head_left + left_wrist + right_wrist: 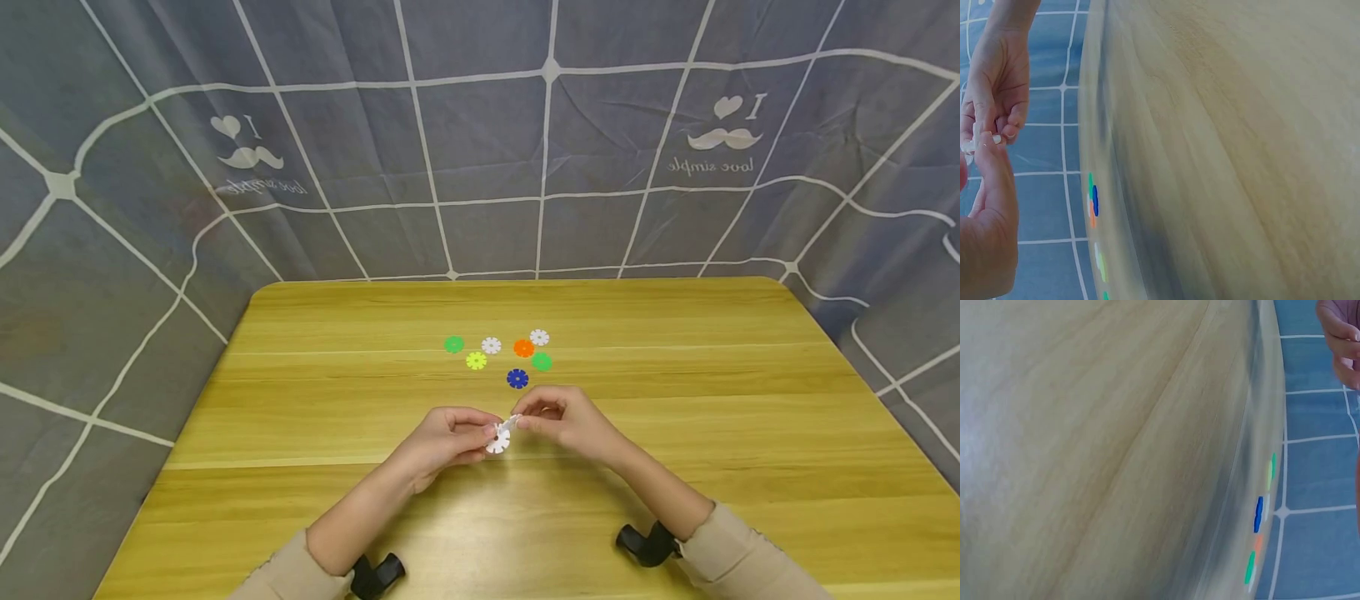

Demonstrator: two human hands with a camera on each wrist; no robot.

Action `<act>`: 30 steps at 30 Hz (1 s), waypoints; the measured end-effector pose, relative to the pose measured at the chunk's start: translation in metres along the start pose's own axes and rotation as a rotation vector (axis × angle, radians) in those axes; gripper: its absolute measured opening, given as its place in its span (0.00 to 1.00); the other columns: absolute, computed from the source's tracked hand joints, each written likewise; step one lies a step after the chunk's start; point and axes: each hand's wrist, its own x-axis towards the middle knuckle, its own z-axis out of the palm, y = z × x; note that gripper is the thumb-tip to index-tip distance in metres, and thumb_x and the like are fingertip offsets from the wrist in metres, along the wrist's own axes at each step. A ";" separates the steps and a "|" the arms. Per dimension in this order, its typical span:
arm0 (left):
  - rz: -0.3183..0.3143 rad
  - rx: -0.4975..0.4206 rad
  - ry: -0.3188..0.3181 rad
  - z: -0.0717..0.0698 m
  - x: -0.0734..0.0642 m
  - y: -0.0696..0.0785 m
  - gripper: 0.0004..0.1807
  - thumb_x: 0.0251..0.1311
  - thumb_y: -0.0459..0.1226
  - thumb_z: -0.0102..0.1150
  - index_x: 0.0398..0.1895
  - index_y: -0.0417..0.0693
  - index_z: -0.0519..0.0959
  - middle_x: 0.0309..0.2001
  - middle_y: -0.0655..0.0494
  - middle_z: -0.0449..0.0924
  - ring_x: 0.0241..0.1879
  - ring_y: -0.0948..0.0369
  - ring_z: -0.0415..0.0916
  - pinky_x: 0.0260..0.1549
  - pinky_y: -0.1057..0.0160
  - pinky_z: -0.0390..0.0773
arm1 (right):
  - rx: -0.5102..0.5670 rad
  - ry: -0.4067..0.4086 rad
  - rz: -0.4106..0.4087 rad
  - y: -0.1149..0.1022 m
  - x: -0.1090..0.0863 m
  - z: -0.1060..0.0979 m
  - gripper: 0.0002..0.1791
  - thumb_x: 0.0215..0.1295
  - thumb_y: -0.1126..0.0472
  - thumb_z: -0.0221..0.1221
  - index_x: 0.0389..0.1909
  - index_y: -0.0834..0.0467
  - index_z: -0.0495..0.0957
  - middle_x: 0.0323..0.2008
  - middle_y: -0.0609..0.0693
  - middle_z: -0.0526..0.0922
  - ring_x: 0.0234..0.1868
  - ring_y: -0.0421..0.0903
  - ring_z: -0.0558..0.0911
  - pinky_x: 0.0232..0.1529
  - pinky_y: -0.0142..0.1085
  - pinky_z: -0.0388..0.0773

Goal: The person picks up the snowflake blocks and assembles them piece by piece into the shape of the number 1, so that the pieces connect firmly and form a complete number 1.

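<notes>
Left hand (452,440) and right hand (564,419) nearly meet on the near side of a blue disc (517,384) lying on the table (360,492). First, the left forearm slants inward and away from the wearer; thumb and fingers pinch a white notched disc (499,446), nearer than the blue disc and slightly left of it, its round face toward the head camera. Touching or overlapping it, a second white piece (512,422) shows nearly edge-on, its long axis slanting away and rightward; whether they are joined, I cannot tell. Then the right hand, nearer than the blue disc and to its right, pinches that piece, its forearm angling inward. Beyond the blue disc, left to right, lie a green disc (453,347), yellow disc (476,365), white disc (491,349) and orange disc (523,352).
</notes>
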 end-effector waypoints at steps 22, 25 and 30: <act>-0.006 0.008 -0.088 0.007 0.007 -0.003 0.21 0.65 0.32 0.53 0.53 0.21 0.69 0.38 0.45 0.81 0.31 0.65 0.77 0.31 0.71 0.79 | -0.048 -0.018 -0.043 -0.003 0.003 0.001 0.05 0.61 0.63 0.61 0.36 0.58 0.82 0.33 0.51 0.81 0.34 0.43 0.77 0.33 0.33 0.77; -0.004 0.019 -0.096 0.007 0.007 -0.002 0.21 0.64 0.33 0.53 0.54 0.22 0.69 0.40 0.44 0.81 0.32 0.65 0.77 0.32 0.70 0.79 | -0.049 -0.017 -0.052 -0.002 0.003 0.001 0.05 0.61 0.63 0.61 0.37 0.58 0.82 0.34 0.53 0.81 0.34 0.42 0.77 0.33 0.32 0.76; -0.015 0.030 -0.109 0.007 0.006 -0.002 0.21 0.65 0.33 0.53 0.55 0.23 0.69 0.39 0.47 0.81 0.32 0.65 0.76 0.32 0.70 0.79 | -0.070 -0.016 -0.052 0.000 0.003 0.001 0.06 0.60 0.65 0.61 0.38 0.59 0.82 0.33 0.53 0.81 0.33 0.42 0.76 0.33 0.32 0.75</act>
